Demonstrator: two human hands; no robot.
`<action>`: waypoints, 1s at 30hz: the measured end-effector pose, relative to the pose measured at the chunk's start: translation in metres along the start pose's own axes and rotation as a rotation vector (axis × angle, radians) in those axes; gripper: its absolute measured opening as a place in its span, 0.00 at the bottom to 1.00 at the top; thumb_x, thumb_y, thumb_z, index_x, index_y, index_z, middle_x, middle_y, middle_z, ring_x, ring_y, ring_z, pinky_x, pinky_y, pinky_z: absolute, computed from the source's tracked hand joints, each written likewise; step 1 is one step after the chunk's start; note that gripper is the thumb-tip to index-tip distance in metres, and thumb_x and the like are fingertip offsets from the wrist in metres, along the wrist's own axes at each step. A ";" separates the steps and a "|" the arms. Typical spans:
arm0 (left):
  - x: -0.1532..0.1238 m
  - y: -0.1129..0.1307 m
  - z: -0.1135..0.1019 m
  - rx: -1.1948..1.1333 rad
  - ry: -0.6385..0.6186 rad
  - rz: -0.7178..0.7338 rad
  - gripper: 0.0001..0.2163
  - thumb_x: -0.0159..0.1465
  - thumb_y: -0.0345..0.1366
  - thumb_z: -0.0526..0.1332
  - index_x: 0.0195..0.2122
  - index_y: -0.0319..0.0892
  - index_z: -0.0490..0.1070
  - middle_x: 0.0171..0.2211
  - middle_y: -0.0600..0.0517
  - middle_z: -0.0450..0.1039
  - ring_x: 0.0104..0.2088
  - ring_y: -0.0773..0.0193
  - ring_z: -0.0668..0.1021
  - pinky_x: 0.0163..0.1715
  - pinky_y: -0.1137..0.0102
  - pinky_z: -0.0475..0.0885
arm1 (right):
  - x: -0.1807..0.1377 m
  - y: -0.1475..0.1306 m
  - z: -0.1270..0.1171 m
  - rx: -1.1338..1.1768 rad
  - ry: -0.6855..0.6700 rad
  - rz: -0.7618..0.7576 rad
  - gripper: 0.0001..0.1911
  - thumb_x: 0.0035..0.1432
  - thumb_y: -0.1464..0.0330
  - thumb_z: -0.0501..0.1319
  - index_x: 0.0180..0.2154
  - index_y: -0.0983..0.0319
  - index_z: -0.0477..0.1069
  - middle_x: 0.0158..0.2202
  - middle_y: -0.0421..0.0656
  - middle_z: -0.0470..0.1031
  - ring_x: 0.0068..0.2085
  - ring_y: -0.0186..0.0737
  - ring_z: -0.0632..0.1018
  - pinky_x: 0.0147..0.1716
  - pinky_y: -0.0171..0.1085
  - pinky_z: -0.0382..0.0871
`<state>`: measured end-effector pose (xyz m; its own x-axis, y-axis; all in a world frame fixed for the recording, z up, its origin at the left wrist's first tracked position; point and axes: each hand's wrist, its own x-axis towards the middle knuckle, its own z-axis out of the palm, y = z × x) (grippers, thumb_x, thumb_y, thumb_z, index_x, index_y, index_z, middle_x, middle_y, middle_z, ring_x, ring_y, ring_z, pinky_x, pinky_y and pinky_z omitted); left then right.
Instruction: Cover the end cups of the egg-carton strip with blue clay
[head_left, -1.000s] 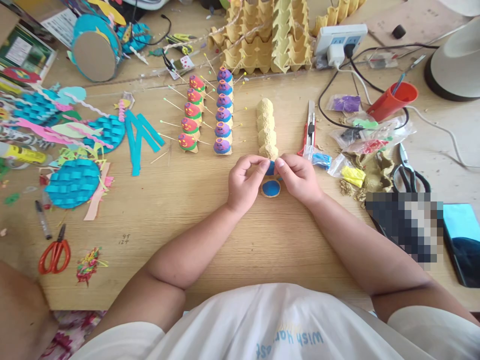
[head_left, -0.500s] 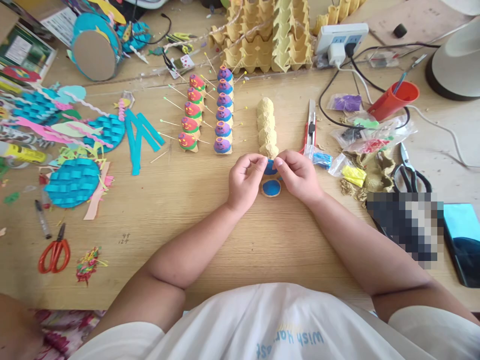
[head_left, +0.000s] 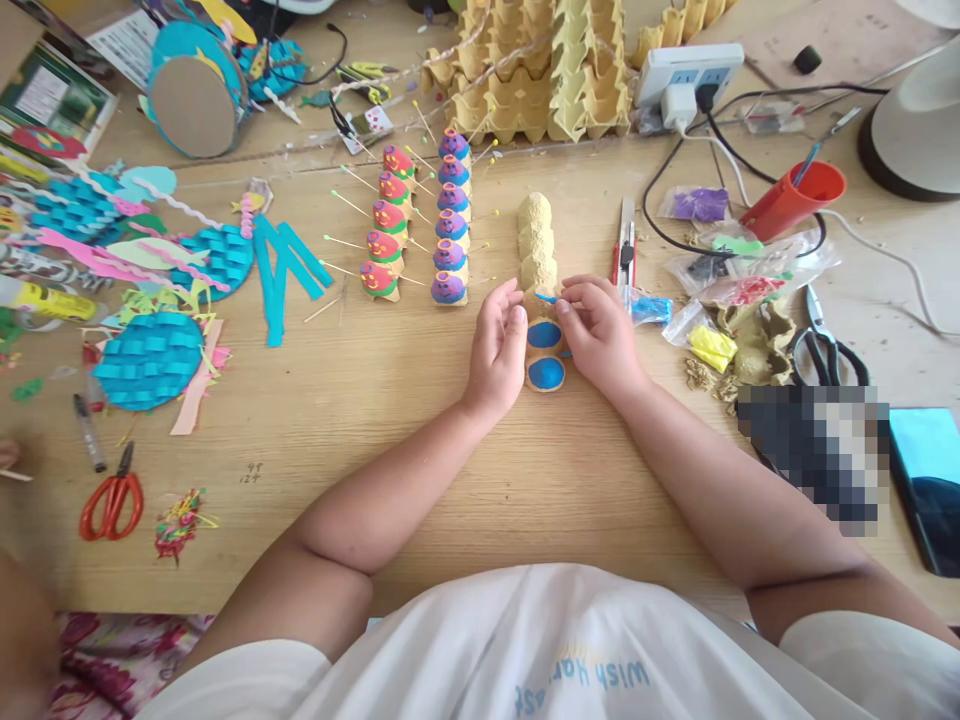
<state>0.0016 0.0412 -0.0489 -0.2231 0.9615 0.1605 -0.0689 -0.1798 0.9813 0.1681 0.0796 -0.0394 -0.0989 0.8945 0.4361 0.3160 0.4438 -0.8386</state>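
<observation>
A strip of egg-carton cups lies lengthwise before me. Its far cups [head_left: 536,240] are bare and pale yellow; the two nearest carry blue clay [head_left: 546,374]. My right hand [head_left: 606,335] is at the strip's right side, pinching a thin piece of blue clay [head_left: 547,298] over the cups between thumb and fingers. Another bit of blue shows beneath this hand, partly hidden. On the left side, my left hand [head_left: 497,350] has loosely curved fingers, the thumb apart from them, with nothing visible in its grasp.
Two painted carton caterpillars [head_left: 387,222] [head_left: 450,220] bristle with pins at the left. Beyond the strip are a box cutter [head_left: 625,245] and bagged blue clay [head_left: 651,308]. Black scissors [head_left: 825,350], a red cup [head_left: 799,200] and a phone [head_left: 926,480] lie right. Another person's hand [head_left: 9,455] is at far left.
My hands have moved apart from their meeting point over the strip. The blue clay piece now shows in my right hand, and both blue cups are uncovered. Another person's hand has appeared at the left edge.
</observation>
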 end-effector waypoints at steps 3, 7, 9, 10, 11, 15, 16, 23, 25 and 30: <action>-0.001 0.002 0.000 0.008 -0.021 0.009 0.33 0.73 0.70 0.63 0.67 0.52 0.74 0.63 0.42 0.80 0.66 0.52 0.83 0.70 0.55 0.76 | -0.001 0.001 0.000 -0.050 -0.016 -0.018 0.09 0.75 0.59 0.66 0.41 0.56 0.78 0.55 0.52 0.81 0.53 0.49 0.83 0.47 0.47 0.83; 0.001 0.003 -0.001 -0.008 -0.013 0.007 0.32 0.73 0.70 0.63 0.65 0.52 0.75 0.59 0.44 0.81 0.61 0.54 0.84 0.67 0.57 0.78 | -0.001 -0.003 -0.002 -0.050 -0.039 -0.012 0.08 0.74 0.61 0.66 0.40 0.56 0.78 0.56 0.52 0.82 0.54 0.50 0.83 0.45 0.47 0.83; 0.003 0.003 -0.002 -0.025 -0.005 0.008 0.31 0.72 0.69 0.65 0.64 0.53 0.75 0.57 0.45 0.81 0.60 0.55 0.84 0.64 0.58 0.79 | 0.000 -0.007 -0.003 -0.022 -0.032 -0.007 0.09 0.74 0.60 0.66 0.40 0.56 0.78 0.54 0.52 0.82 0.52 0.49 0.83 0.44 0.46 0.82; 0.003 0.004 -0.002 -0.034 -0.002 0.011 0.31 0.71 0.69 0.67 0.63 0.53 0.75 0.56 0.45 0.81 0.59 0.55 0.84 0.63 0.59 0.80 | 0.000 -0.008 -0.004 -0.010 -0.027 -0.010 0.10 0.74 0.59 0.66 0.39 0.56 0.78 0.53 0.52 0.82 0.51 0.49 0.83 0.45 0.46 0.82; 0.004 0.005 -0.002 -0.042 -0.001 0.016 0.30 0.70 0.69 0.68 0.62 0.52 0.76 0.55 0.46 0.81 0.58 0.56 0.84 0.61 0.60 0.80 | 0.000 -0.009 -0.004 -0.001 -0.022 -0.016 0.11 0.75 0.58 0.66 0.39 0.56 0.78 0.51 0.51 0.82 0.51 0.49 0.83 0.46 0.47 0.82; 0.005 0.011 0.000 -0.054 0.000 0.035 0.30 0.68 0.68 0.71 0.59 0.53 0.76 0.49 0.49 0.80 0.50 0.60 0.84 0.56 0.63 0.80 | 0.000 -0.014 -0.004 0.008 -0.009 -0.053 0.15 0.76 0.54 0.66 0.37 0.55 0.77 0.47 0.48 0.82 0.49 0.48 0.83 0.46 0.47 0.81; 0.005 0.012 0.000 -0.065 0.002 0.038 0.30 0.68 0.68 0.72 0.59 0.53 0.76 0.48 0.49 0.79 0.48 0.61 0.83 0.55 0.64 0.80 | 0.000 -0.015 -0.004 0.011 -0.006 -0.069 0.16 0.76 0.53 0.66 0.37 0.55 0.77 0.46 0.48 0.82 0.48 0.48 0.83 0.46 0.47 0.81; 0.005 0.014 0.001 -0.164 0.003 -0.062 0.32 0.63 0.69 0.76 0.59 0.56 0.75 0.46 0.52 0.74 0.47 0.61 0.81 0.55 0.62 0.79 | 0.000 -0.023 -0.009 -0.012 -0.046 -0.152 0.15 0.77 0.54 0.65 0.37 0.54 0.77 0.47 0.48 0.81 0.48 0.50 0.82 0.49 0.52 0.81; 0.007 0.011 0.000 -0.198 -0.017 -0.087 0.32 0.63 0.67 0.77 0.59 0.56 0.74 0.47 0.52 0.74 0.48 0.61 0.82 0.55 0.62 0.80 | 0.001 -0.025 -0.010 -0.012 -0.062 -0.147 0.15 0.76 0.53 0.65 0.37 0.54 0.76 0.47 0.49 0.80 0.48 0.51 0.81 0.50 0.54 0.80; 0.010 0.008 -0.003 -0.252 -0.029 -0.121 0.31 0.63 0.64 0.79 0.59 0.55 0.74 0.43 0.54 0.73 0.42 0.64 0.81 0.48 0.66 0.79 | 0.001 -0.025 -0.010 0.019 -0.086 -0.163 0.17 0.77 0.53 0.64 0.37 0.55 0.76 0.46 0.49 0.79 0.48 0.51 0.80 0.51 0.54 0.78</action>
<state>-0.0042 0.0491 -0.0400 -0.1705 0.9841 0.0504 -0.3340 -0.1059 0.9366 0.1694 0.0688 -0.0149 -0.2282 0.8117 0.5377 0.2719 0.5834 -0.7653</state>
